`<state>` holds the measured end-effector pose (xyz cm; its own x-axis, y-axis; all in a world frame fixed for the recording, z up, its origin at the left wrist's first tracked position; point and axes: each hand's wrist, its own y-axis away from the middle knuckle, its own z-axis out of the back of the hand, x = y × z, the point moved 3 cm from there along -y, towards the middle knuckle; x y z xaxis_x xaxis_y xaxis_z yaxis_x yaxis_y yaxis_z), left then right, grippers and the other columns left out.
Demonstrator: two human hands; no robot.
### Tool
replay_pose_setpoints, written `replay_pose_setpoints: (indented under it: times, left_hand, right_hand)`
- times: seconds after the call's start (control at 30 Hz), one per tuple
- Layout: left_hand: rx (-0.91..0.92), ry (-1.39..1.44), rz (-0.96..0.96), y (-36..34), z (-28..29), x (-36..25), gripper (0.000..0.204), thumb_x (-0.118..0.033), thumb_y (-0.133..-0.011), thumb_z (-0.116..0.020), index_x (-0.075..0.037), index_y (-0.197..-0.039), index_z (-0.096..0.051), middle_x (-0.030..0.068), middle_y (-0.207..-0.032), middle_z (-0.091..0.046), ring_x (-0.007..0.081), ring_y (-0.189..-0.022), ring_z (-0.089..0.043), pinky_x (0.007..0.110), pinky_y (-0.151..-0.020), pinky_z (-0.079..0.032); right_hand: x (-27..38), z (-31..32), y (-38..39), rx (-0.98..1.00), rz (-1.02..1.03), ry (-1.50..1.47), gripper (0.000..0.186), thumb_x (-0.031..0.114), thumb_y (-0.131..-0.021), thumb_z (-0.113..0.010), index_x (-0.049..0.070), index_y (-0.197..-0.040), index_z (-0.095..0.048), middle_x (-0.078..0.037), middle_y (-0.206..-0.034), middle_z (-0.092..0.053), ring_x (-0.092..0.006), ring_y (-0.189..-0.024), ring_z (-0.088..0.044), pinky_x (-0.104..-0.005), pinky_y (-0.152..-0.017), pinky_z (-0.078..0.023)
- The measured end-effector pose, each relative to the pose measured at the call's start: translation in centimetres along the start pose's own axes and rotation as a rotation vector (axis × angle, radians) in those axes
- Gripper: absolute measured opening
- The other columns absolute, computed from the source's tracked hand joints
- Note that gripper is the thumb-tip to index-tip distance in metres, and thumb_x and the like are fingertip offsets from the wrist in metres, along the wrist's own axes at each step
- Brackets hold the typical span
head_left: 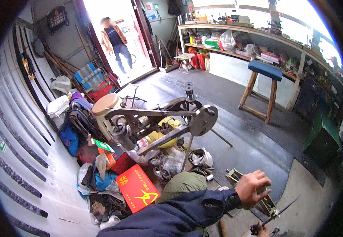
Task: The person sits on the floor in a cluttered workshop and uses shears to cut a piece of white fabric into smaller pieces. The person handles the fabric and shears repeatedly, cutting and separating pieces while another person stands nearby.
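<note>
My left arm, in a dark navy sleeve, reaches across to the lower right. My left hand [251,190] is closed, its fingers curled over the middle of a long, narrow metal frame [267,206] of dull brass-green colour. At the bottom edge my right hand [263,230] shows only in part, fingers closed by a thin, dark, pointed rod [288,207]. The rod slants up to the right, past the frame's near end; the right hand hides part of its grip. Beside that hand lies a small metal tool [275,231], cut off by the picture's edge.
A hand-cranked sewing machine [155,122] stands ahead, above bags and loose parts. Near my olive-green knee [185,182] lies a red box [138,187]. Further off are a blue-topped stool [265,70], a loaded workbench [242,29] and a person [118,43] in the doorway.
</note>
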<state>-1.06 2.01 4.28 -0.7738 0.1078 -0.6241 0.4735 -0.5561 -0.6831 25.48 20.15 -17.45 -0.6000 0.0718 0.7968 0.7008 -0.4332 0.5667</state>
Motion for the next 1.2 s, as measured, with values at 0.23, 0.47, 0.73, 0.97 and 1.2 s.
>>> replay_pose_setpoints:
  times: [0.23, 0.47, 0.73, 0.97, 1.2]
  left_hand:
    - [0.025, -0.044, 0.002, -0.1, -0.2, 0.0, 0.022, -0.020, -0.083, -0.077, -0.008, -0.097, -0.065, 0.0105, -0.090, -0.062, 0.0325, -0.088, -0.061, 0.042, -0.073, -0.053]
    - [0.017, -0.054, -0.005, -0.1, 0.0, -0.5, 0.022, -0.019, -0.083, -0.077, -0.008, -0.097, -0.065, 0.0110, -0.089, -0.063, 0.0326, -0.088, -0.062, 0.042, -0.073, -0.054]
    - [0.016, -0.054, -0.002, 0.0, 0.1, -0.4, 0.023, -0.021, -0.083, -0.078, -0.009, -0.097, -0.065, 0.0108, -0.089, -0.063, 0.0325, -0.088, -0.063, 0.041, -0.074, -0.055]
    - [0.020, -0.059, -0.025, -0.1, 0.1, -0.6, 0.023, -0.022, -0.083, -0.078, -0.009, -0.096, -0.065, 0.0103, -0.090, -0.064, 0.0321, -0.088, -0.063, 0.042, -0.074, -0.055]
    - [0.007, -0.056, -0.039, -0.3, 0.2, -0.5, 0.023, -0.020, -0.078, -0.081, -0.009, -0.095, -0.069, 0.0098, -0.089, -0.067, 0.0314, -0.085, -0.066, 0.040, -0.072, -0.056]
  right_hand:
    - [5.9, -2.0, 7.1, 0.000, -0.057, -0.119, 0.046, 0.043, -0.103, -0.055, -0.002, -0.110, -0.065, -0.015, -0.087, -0.069, -0.0220, -0.072, -0.066, -0.0344, -0.069, -0.054]
    - [10.1, -3.3, 13.0, -0.120, 0.169, -0.213, 0.031, 0.019, -0.101, -0.059, -0.003, -0.123, -0.064, -0.016, -0.111, -0.063, -0.0216, -0.087, -0.062, -0.0343, -0.077, -0.052]
    - [14.7, -2.2, 17.0, -0.412, 0.494, -0.043, 0.030, 0.010, -0.093, -0.066, -0.004, -0.118, -0.061, -0.003, -0.076, -0.062, -0.0137, -0.063, -0.057, -0.0294, -0.057, -0.047]
    - [20.8, 2.8, 12.8, -0.534, 0.777, 0.271, 0.038, 0.021, -0.094, -0.067, -0.001, -0.125, -0.064, -0.009, -0.080, -0.062, -0.0173, -0.065, -0.058, -0.0297, -0.059, -0.047]
    - [24.5, 6.8, 4.4, -0.584, 0.765, 0.366, 0.030, 0.019, -0.103, -0.057, -0.001, -0.124, -0.065, -0.004, -0.100, -0.065, -0.0118, -0.086, -0.057, -0.0282, -0.078, -0.048]
